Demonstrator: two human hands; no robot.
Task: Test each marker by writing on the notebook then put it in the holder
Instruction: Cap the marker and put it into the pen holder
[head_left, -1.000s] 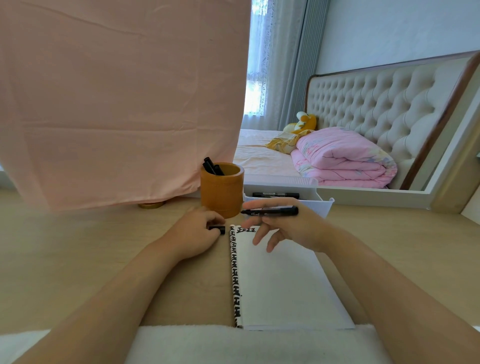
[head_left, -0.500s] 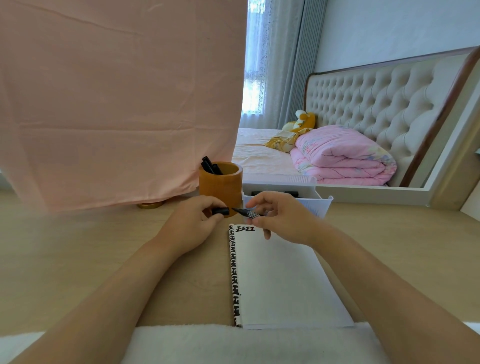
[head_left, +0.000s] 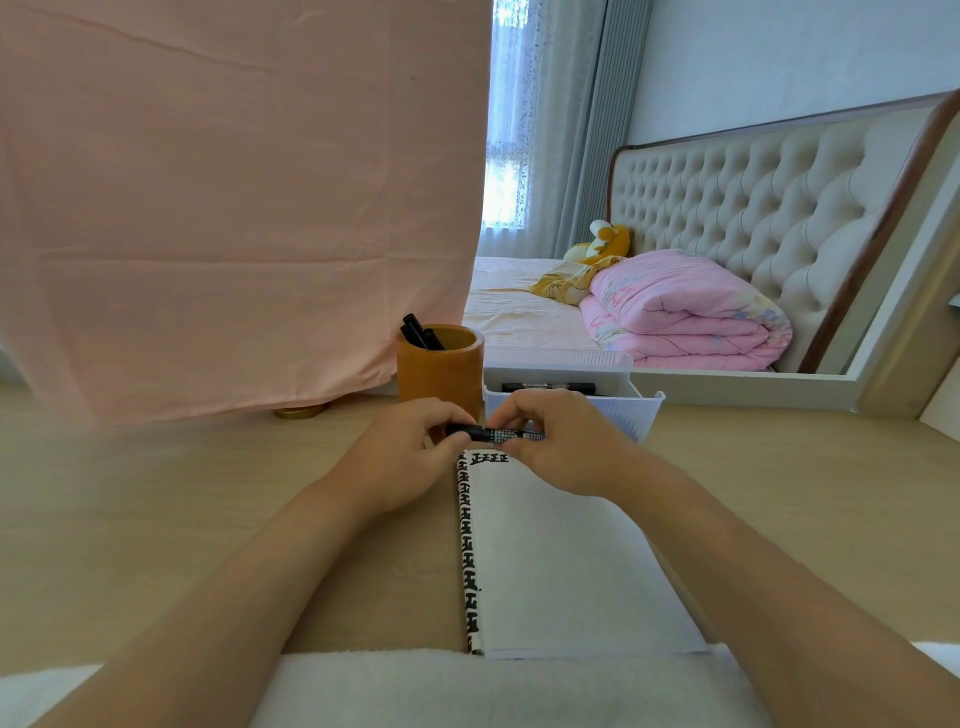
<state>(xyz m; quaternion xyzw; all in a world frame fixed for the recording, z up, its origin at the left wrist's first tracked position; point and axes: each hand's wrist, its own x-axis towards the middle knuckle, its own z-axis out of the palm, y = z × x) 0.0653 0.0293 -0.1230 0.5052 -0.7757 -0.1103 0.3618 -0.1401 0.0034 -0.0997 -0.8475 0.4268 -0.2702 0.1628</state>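
Observation:
Both hands hold one black marker (head_left: 491, 433) level above the top edge of the open notebook (head_left: 561, 561). My left hand (head_left: 402, 457) pinches its cap end, and my right hand (head_left: 561, 441) grips the barrel. The cap sits on the marker. Black test marks (head_left: 491, 459) run along the top of the white page. Just behind the hands stands the brown round holder (head_left: 441, 374), with several black markers (head_left: 418, 332) sticking out of it. Another black marker (head_left: 548, 386) lies in the white tray (head_left: 644, 410).
A pink cloth (head_left: 234, 208) hangs at the back left, down to the wooden desk (head_left: 156, 519). A gold lid (head_left: 298, 412) lies under its hem. A white towel (head_left: 467, 686) covers the near desk edge. A bed with a pink quilt (head_left: 680, 317) lies beyond.
My left hand brought the cap from the desk to the marker tip and pressed it on. Both hands have come together over the notebook's top edge.

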